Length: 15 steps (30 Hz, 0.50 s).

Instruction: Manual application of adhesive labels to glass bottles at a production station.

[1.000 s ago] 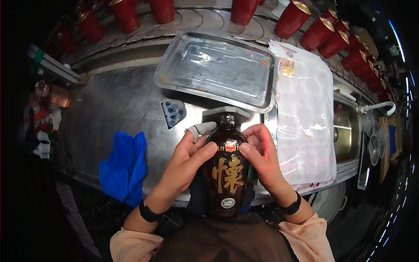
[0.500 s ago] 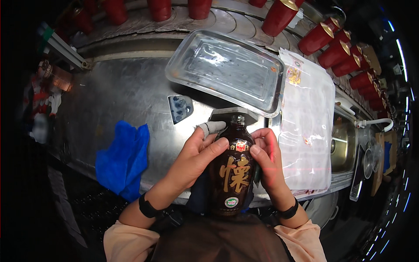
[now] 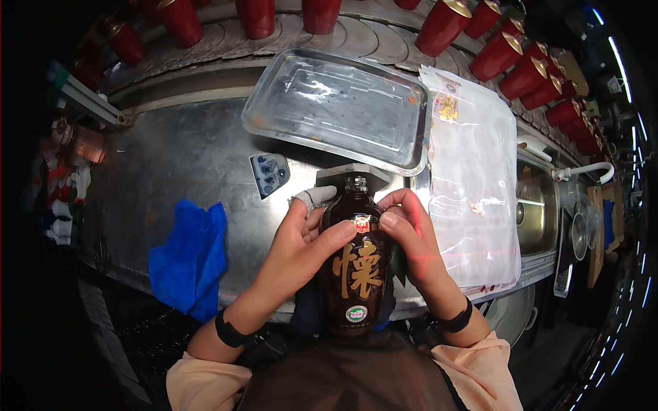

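A dark brown bottle [image 3: 354,274] with a large gold character and a small round label low on its front stands upright close to my body. My left hand [image 3: 301,246] wraps its left shoulder, the index finger taped in white, the thumb lying across the front. My right hand [image 3: 410,236] grips the right shoulder, its thumb pressing beside a small red and gold sticker [image 3: 361,223] just below the neck. The bottle's open mouth [image 3: 356,183] points away from me.
A shallow steel tray [image 3: 340,109] lies beyond the bottle on the metal counter [image 3: 178,164]. A blue cloth [image 3: 188,257] sits at left, a small blue-grey block [image 3: 269,174] near the tray, clear plastic sheets [image 3: 476,185] at right. Red bottles [image 3: 507,55] line the back.
Both thumbs have closed in on the sticker below the neck. The bottle stays held in the same place; the view has shifted slightly.
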{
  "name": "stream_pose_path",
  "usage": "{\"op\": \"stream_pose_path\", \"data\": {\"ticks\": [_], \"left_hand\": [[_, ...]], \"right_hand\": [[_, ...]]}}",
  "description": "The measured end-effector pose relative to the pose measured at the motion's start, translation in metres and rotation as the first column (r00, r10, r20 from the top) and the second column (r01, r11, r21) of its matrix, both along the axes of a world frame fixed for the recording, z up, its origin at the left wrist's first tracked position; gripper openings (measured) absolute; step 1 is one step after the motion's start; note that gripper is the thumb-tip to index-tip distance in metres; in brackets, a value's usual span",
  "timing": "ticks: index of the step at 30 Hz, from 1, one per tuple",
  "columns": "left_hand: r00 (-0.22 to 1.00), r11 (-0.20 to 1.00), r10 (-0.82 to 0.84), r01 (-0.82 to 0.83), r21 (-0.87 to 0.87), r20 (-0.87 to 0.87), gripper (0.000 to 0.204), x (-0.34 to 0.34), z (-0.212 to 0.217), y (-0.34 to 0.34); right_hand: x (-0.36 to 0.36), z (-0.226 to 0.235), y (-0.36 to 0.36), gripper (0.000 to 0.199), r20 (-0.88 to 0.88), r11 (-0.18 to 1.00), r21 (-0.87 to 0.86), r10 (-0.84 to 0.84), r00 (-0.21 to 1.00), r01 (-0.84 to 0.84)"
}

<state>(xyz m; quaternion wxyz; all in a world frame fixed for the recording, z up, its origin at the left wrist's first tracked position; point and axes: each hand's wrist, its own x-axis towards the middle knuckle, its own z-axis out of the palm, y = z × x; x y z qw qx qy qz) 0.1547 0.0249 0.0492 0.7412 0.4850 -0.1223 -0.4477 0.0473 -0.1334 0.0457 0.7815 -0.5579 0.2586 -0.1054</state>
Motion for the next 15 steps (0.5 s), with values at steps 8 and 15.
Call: {"op": "stream_pose_path", "data": {"ticks": [8,15], "left_hand": [[0.997,0.999,-0.028,0.024,0.048,0.078,0.061,0.000,0.000,-0.005],[0.997,0.998,-0.019,0.014,0.065,0.073,0.061,0.000,-0.005,-0.002]], "right_hand": [[0.000,-0.004,0.000,0.031,-0.003,0.988,-0.152,0.036,0.999,-0.036],[-0.005,-0.010,-0.023,0.016,-0.096,0.977,0.200,-0.049,0.994,0.067]]}}
